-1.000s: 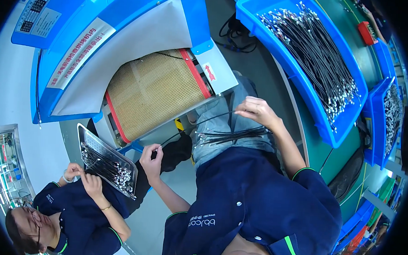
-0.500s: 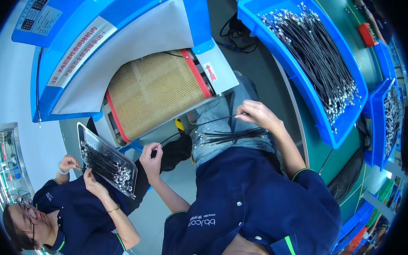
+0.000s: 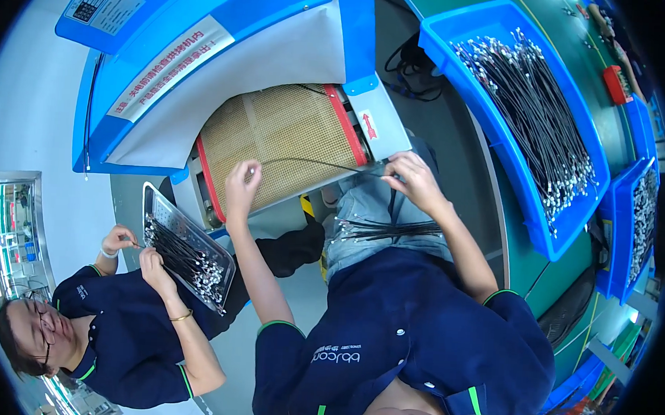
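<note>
A thin black cable (image 3: pixel 314 161) is stretched between my two hands, bowing slightly upward over the near part of a tan mesh conveyor belt (image 3: pixel 269 129). My left hand (image 3: pixel 242 184) pinches its left end, above the belt's left side. At the belt's front right corner, my right hand (image 3: pixel 415 180) has its fingers closed on the other end. Across my lap lies a bundle of black cables (image 3: pixel 399 230) with small pale connectors at the left. The cable's tips are hidden in my fingers.
The belt comes out of a blue machine (image 3: pixel 228 44) with a white curtain. At right, a blue bin (image 3: pixel 494 133) full of cables stands on a green table (image 3: pixel 521 274). A co-worker (image 3: pixel 127 324) at left handles cables over a clear tray (image 3: pixel 221 258).
My left hand has moved up and forward over the belt, lifting its cable end. The cable is now nearly level. My right hand stays near the belt's corner.
</note>
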`<move>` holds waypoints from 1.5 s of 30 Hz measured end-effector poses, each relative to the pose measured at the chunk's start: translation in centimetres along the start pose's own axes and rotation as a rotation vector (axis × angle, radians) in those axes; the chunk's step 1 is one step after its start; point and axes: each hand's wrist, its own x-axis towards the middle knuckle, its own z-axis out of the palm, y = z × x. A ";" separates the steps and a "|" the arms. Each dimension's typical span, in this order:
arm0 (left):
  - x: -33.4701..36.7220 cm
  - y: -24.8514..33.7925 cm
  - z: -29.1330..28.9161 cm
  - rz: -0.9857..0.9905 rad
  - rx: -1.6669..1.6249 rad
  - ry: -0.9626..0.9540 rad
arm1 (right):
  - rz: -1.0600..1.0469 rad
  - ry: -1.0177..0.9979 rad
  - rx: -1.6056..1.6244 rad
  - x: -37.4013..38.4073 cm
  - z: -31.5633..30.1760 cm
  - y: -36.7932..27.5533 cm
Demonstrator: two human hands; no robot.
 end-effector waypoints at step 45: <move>-13.6 6.7 12.5 -0.018 -0.232 -0.408 | 0.423 -0.543 0.219 -9.2 2.2 1.7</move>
